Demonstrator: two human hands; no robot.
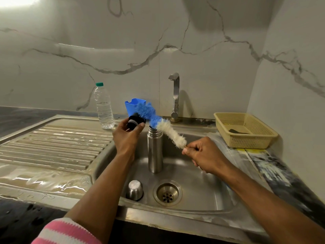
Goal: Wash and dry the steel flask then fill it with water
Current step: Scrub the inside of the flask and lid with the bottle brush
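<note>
Right hand [202, 154] grips brush [158, 122] (above flask [154, 148]); left hand [126, 136] holds stopper [134, 122].

The flask [154, 150] stands upright in the middle of the sink [202, 187], with the bottle brush [161, 125] crossing above its mouth, and the steel cup [134, 190] and the drain [167, 192] occupy the floor in front.

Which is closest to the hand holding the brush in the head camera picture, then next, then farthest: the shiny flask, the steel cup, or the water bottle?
From the right hand:
1. Steel flask, standing in the sink just to its left.
2. Steel cup, upside down, lower left by the drain.
3. Water bottle, far left on the counter behind the sink.
</note>
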